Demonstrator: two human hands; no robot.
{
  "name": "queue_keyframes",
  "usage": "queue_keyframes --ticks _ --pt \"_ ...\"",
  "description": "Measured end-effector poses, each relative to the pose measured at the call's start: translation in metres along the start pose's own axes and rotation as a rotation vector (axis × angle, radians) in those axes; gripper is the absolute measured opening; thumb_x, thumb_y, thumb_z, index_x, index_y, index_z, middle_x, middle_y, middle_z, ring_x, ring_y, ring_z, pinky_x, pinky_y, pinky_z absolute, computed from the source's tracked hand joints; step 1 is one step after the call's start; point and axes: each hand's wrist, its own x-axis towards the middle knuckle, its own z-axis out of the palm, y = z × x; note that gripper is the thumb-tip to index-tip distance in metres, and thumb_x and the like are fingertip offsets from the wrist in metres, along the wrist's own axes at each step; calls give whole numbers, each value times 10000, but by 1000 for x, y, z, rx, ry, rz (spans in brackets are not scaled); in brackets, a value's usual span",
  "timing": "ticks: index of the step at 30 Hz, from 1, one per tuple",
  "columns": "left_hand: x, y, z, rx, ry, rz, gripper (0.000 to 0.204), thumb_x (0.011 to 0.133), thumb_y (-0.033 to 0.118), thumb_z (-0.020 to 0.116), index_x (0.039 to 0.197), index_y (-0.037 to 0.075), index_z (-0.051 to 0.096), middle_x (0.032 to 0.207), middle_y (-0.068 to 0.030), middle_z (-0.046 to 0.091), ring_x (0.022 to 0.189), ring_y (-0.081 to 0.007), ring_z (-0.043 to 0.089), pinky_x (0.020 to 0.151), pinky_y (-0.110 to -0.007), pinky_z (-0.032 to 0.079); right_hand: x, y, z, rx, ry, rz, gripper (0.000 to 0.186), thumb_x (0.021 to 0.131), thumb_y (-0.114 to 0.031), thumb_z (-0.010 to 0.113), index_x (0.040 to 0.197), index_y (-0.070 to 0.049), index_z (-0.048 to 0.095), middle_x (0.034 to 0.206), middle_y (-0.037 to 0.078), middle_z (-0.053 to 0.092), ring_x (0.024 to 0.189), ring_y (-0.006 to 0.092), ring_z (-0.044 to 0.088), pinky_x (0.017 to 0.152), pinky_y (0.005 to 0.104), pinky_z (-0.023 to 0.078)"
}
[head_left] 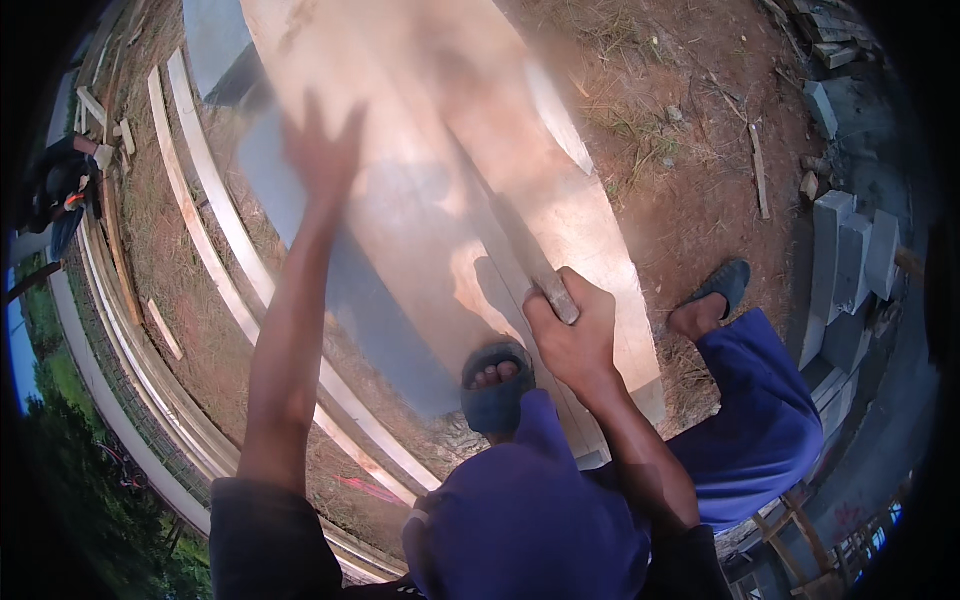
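A pale plywood sheet (400, 240) lies in front of me, bright with glare toward its far part. My right hand (578, 335) is closed round the near end of a long, narrow wooden stick or handle (530, 255). Its far end fades into the haze, so I cannot make out what tool it belongs to. Beneath it runs a narrow board (570, 415) along the sheet. My left hand (325, 150) has its fingers spread over the sheet's left side; whether it presses down is unclear. One sandalled foot (497, 385) stands on the wood between my arms.
My other foot (715, 300) rests on the dirt at right. Grey blocks (845, 260) are stacked beyond it. Long wooden strips (215, 215) lie on the ground at left, with more lumber (110, 290) behind. Another person (70, 190) shows at the far left edge.
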Motion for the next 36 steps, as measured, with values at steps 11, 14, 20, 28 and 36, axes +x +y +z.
queue_keyframes --ticks 11,14,20,28,36 --pt "2 1 7 16 20 37 908 878 630 656 1558 91 389 1573 -362 253 1501 -489 198 1196 -651 94 20 12 4 -62 -35 -71 161 869 -73 646 768 45 603 590 74 586 566 73 513 493 311 429" --pt "0 4 6 -39 19 39 912 880 639 646 1559 87 387 1576 -363 245 1503 -489 189 1195 -656 82 45 7 10 -73 21 -140 183 876 -91 649 772 48 593 597 79 591 576 75 510 505 312 438" --pt "5 -5 -1 3 34 49 907 883 647 635 1559 94 389 1580 -362 234 1505 -488 185 1194 -662 60 -123 40 -74 -123 -1 -145 201 828 6 693 683 1 555 544 52 578 533 56 563 508 255 458" --pt "4 6 12 9 36 48 886 886 648 634 1558 120 400 1577 -366 238 1501 -491 198 1189 -669 75 49 22 6 -21 13 -202 186 862 -98 645 747 37 588 565 45 544 558 69 483 498 312 416" --pt "1 -4 0 52 20 20 889 892 647 629 1562 114 390 1580 -365 228 1501 -491 195 1191 -662 87 -120 35 -79 -139 26 -130 253 817 0 685 638 -6 507 530 32 534 515 38 517 473 258 425"
